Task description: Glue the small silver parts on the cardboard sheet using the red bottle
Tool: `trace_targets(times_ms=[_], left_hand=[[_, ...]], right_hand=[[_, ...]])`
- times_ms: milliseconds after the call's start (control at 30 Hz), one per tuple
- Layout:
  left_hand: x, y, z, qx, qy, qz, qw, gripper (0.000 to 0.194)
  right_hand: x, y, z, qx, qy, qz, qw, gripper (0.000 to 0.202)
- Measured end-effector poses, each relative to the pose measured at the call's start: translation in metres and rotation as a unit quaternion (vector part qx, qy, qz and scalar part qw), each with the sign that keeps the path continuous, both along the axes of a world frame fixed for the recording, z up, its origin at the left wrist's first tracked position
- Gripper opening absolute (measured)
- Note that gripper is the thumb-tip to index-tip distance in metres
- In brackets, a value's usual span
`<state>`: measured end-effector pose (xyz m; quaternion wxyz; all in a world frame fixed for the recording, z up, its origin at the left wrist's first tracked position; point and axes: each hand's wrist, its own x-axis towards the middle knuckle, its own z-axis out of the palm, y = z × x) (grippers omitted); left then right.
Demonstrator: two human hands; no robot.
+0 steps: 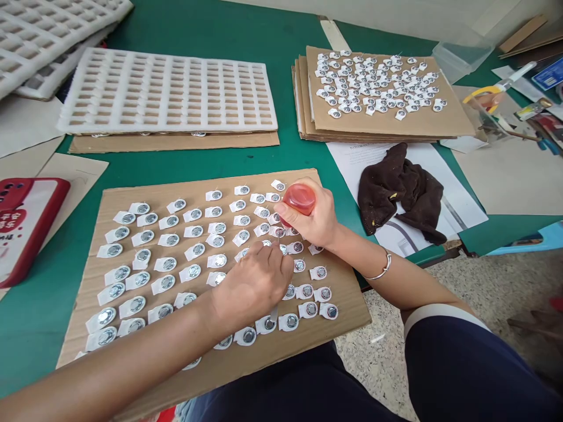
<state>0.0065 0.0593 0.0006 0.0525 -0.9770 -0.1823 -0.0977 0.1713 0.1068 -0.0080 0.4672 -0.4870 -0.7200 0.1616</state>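
A cardboard sheet lies in front of me, bearing rows of small round metallic parts on white tabs. My right hand is wrapped round a translucent red bottle above the sheet's upper right part. Just below and left of it, my left hand is closed low over the parts, its fingertips pressed together near one of them. What those fingertips hold, if anything, is too small to make out. The left forearm crosses the lower left of the sheet and covers some parts.
Behind are a white slotted foam tray and stacked cardboard with more round parts. A dark brown cloth lies on papers at the right. A red-cased phone is at the left, yellow-handled scissors at the back right.
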Motion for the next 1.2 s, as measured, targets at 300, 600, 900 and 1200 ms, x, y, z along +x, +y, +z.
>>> trace_targets(times_ms=[300,600,900,1200], left_hand=[[-0.006,0.012,0.014,-0.165,0.017,0.046,0.985,0.018],[-0.015,0.037,0.027,-0.339,-0.073,0.079,0.935,0.015],[-0.018,0.045,0.027,-0.394,-0.117,0.114,0.905,0.016],[-0.017,0.041,0.028,-0.379,-0.116,0.112,0.911,0.015]], right_hand=[[0.000,-0.001,0.000,0.005,0.005,0.003,1.000,0.025],[0.015,-0.019,0.015,-0.016,0.093,-0.012,0.995,0.027],[0.023,-0.054,0.001,-0.050,0.169,-0.073,0.982,0.033],[0.024,-0.060,-0.008,-0.054,0.134,-0.085,0.986,0.021]])
